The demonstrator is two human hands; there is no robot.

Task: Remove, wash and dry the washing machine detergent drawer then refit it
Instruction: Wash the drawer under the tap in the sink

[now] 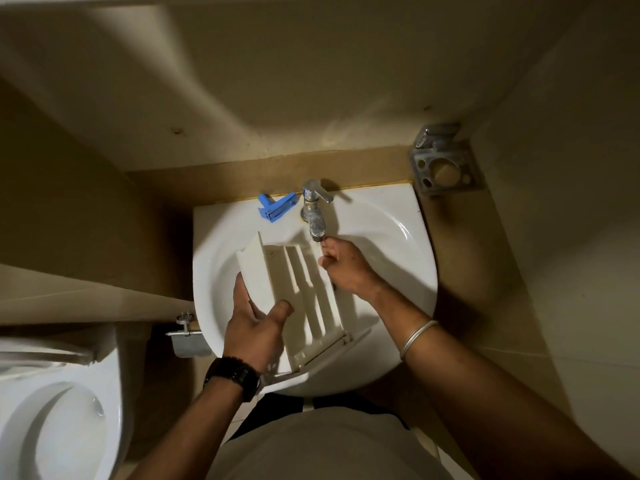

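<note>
Gripped along its near-left side by left hand, thumb on top, white detergent drawer tilted over sink, right hand loosely curled beneath tap, blue insert left of tap.

There is 1 white detergent drawer, with 3 long channels showing between its ribs. 2 hands are in view: 1 left hand and 1 right hand. There is 1 white sink, 1 metal tap, 1 blue plastic insert, 1 wall-mounted metal holder, 1 toilet, 1 black wristwatch and 1 silver bangle.
</note>
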